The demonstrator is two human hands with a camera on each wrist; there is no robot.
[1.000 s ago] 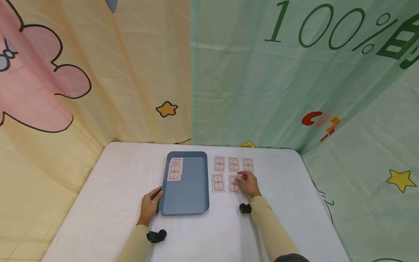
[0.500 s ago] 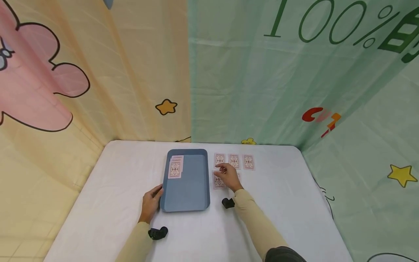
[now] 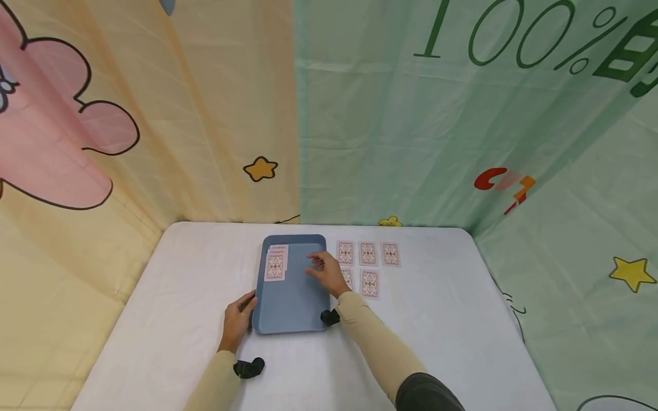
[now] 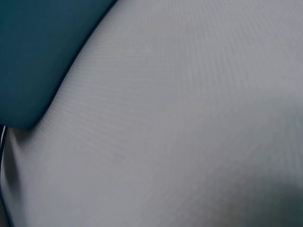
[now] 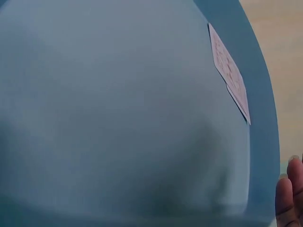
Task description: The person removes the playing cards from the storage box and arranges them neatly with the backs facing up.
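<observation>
Over the right half of the blue-grey tray (image 3: 293,314) hovers my right hand (image 3: 329,275), its thumb and forefinger apart with no card showing between them. Its fingertips (image 5: 285,198) appear at the right edge of the right wrist view. A small overlapping pile of patterned playing cards (image 3: 275,266) lies face down in the tray's upper left, left of that hand. My left hand (image 3: 236,322) holds the tray's left rim, thumb on the edge. In the left wrist view only the tray's corner (image 4: 38,61) and tablecloth show; the left hand is out of that picture.
Right of the tray, face-down cards lie in two rows: three at the back, including a corner card (image 3: 390,254), and two in front, including one full card (image 3: 369,283). My right forearm partly covers the other. A white cloth (image 3: 437,319) covers the table; printed curtains (image 3: 385,142) stand behind it.
My right hand has moved left from the front-row cards, across them, to above the tray. The left hand stays at the tray's rim. The cards lie as before.
</observation>
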